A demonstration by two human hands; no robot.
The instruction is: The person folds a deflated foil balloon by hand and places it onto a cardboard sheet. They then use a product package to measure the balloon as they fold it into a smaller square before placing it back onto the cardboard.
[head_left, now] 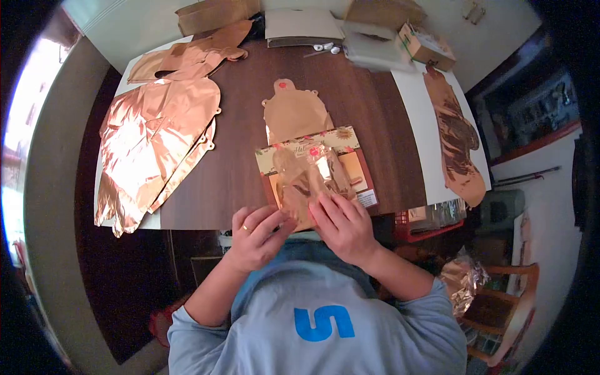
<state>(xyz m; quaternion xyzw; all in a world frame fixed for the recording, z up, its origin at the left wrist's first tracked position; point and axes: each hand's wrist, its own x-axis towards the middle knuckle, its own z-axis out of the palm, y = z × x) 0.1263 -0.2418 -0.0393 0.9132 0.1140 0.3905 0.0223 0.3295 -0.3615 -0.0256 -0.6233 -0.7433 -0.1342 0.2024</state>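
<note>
A folded rose-gold foil balloon (295, 190) lies over a printed cardboard sheet (365, 178) near the table's front edge. My left hand (262, 234), with a ring on one finger, pinches the balloon's near left edge. At its near right side, my right hand (342, 226) has the foil between thumb and fingers. The thumbs are partly hidden. Just beyond the card, and partly under it, a flat foil balloon (295, 112) with a small red mark on its tab lies on the brown tabletop (234, 131).
Flat foil balloons (156, 137) are heaped on the left, with more foil (200, 53) behind. Another foil balloon (453, 134) lies along the right edge. A white box (300, 26), white ribbon rolls (326, 47) and a small carton (427, 47) stand at the back. A wooden chair (506, 300) is at right.
</note>
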